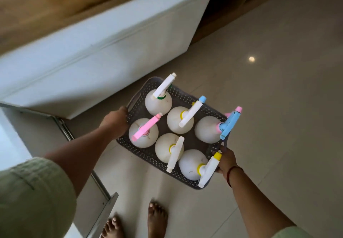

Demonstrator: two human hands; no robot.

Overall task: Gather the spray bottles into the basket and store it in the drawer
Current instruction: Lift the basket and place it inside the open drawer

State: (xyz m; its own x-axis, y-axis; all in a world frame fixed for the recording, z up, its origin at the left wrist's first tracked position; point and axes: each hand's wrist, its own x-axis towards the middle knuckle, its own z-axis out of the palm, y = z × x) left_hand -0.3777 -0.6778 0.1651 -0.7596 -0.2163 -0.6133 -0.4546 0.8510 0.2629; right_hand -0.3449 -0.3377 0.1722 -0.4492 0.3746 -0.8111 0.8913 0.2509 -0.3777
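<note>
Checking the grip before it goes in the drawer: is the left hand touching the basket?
Touching. The head view shows the left hand gripping the basket rim, fingers curled over its edge.

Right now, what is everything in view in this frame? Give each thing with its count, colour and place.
basket: one, grey, perforated, held between both hands
spray bottles: six, white bodies with white, pink or blue heads, upright in the basket
drawer: one, white with metal rails, open, lower left
cabinet front: one, white, upper left
wooden surface: one, brown, top left
floor: pale glossy tiles, right and bottom
thread: one, red, round the right wrist
sleeve: pale green, on the left arm
feet: two, bare, bottom centre
left hand: grips the basket's left handle
right hand: grips the basket's right edge
</note>
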